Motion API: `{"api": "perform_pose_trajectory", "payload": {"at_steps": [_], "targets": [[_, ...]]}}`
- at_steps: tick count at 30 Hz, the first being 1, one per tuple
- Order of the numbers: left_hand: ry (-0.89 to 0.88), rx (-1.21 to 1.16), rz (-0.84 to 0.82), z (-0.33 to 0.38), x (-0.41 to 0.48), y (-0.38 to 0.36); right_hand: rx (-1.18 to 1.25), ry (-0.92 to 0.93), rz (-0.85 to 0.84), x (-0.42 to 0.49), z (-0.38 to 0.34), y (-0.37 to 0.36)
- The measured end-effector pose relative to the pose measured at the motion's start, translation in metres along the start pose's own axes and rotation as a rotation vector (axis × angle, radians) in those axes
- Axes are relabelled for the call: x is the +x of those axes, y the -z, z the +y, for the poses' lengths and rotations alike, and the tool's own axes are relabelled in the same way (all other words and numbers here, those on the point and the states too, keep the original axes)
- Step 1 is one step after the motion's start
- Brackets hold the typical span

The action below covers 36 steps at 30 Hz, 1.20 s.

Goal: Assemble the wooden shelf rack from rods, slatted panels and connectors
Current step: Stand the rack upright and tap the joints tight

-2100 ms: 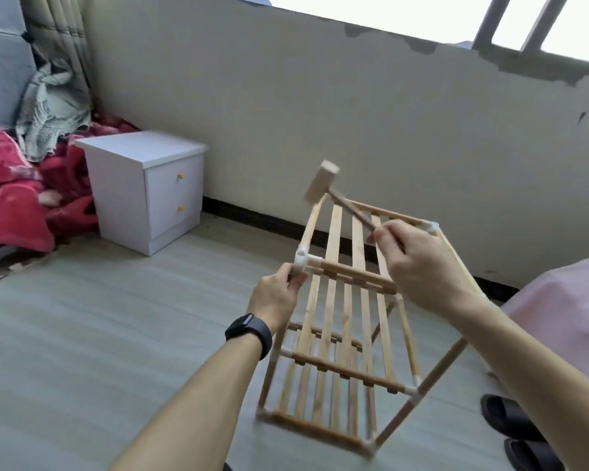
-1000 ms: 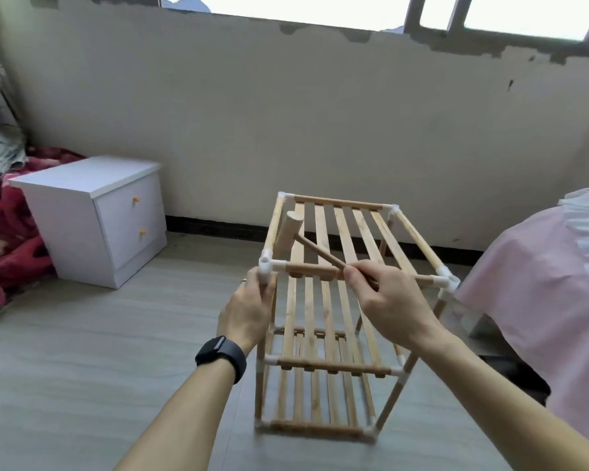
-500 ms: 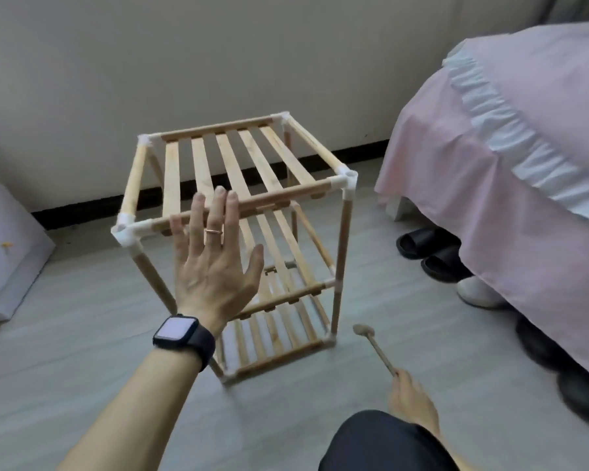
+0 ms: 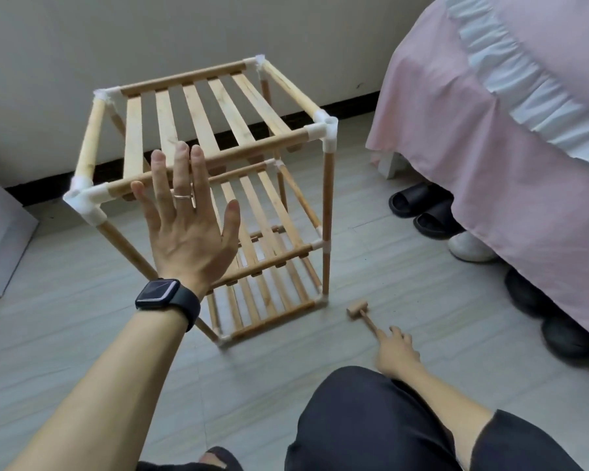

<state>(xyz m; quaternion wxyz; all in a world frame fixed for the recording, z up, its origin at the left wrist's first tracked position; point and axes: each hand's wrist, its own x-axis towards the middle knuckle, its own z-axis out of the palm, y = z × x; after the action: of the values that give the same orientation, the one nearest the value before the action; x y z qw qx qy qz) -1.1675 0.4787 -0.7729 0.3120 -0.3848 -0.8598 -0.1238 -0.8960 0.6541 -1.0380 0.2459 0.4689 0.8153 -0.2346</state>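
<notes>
Two hands are at work, well apart. The left hand (image 4: 187,229) is released, fingers straight and spread, palm turned toward the rack (image 4: 262,146). It sits level with the top front rail. Its fingertips overlap that rail in the view, but I cannot tell whether they touch the wood or hover just short of it. A watch (image 4: 164,294) is on that wrist.

The right hand (image 4: 397,351) is low at the floor, right of the rack's foot, with its fingers on the handle end of a mallet (image 4: 361,311). It is too small and blurred to say whether they pinch the handle or only rest on it. The mallet lies flat. Its long axis runs from that hand toward the rack's near right foot, head end nearest the foot but not touching it.

The rack stands upright on the floor, straight ahead of the left hand, with three slatted tiers held at the corners by white connectors (image 4: 325,130). The posts look plumb and the joints seated, so the build appears complete or nearly so. Any steadying falls to the left hand, which is nearer the top. The right is nearer the foot and the mallet.

Right of the rack is a bed (image 4: 490,164) with slippers (image 4: 419,205) at its edge.
</notes>
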Motion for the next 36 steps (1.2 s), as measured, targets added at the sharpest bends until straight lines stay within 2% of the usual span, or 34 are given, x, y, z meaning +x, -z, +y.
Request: {"api": "perform_pose_trajectory", "payload": {"at_steps": [3, 7, 10, 13, 15, 17, 22, 26, 28, 32, 36], "targets": [[-0.008, -0.009, -0.081, -0.003, -0.003, 0.013, 0.064, 0.11, 0.079, -0.017, -0.012, 0.039], [-0.022, -0.078, -0.119, -0.012, 0.01, 0.041, 0.428, 0.354, 0.45, -0.039, -0.06, 0.149], [0.159, -0.115, -0.077, -0.042, 0.037, 0.059, 0.728, 0.506, 0.614, -0.069, -0.107, 0.256], [0.511, -0.2, -0.177, -0.089, 0.072, 0.065, 0.868, 0.599, 0.529, -0.086, -0.156, 0.345], [0.781, -0.439, -0.371, -0.119, 0.101, 0.065, 0.853, 0.576, 0.413, -0.081, -0.189, 0.384], [0.907, -0.668, -0.518, -0.142, 0.124, 0.059, 0.818, 0.526, 0.299, -0.067, -0.218, 0.408], [0.99, -0.915, -0.561, -0.181, 0.163, 0.019, 0.847, 0.451, 0.094, -0.013, -0.273, 0.437], [1.006, -0.839, -0.471, -0.187, 0.184, -0.025, 0.785, 0.415, 0.186, 0.02, -0.299, 0.44], [1.007, -0.818, -0.463, -0.188, 0.182, -0.034, 0.792, 0.352, 0.179, 0.02, -0.303, 0.441], [1.031, -0.804, -0.615, -0.195, 0.184, -0.012, 0.809, 0.265, 0.105, -0.007, -0.304, 0.445], [1.057, -0.784, -0.687, -0.194, 0.213, 0.04, 0.787, 0.227, 0.133, -0.056, -0.307, 0.473]]}}
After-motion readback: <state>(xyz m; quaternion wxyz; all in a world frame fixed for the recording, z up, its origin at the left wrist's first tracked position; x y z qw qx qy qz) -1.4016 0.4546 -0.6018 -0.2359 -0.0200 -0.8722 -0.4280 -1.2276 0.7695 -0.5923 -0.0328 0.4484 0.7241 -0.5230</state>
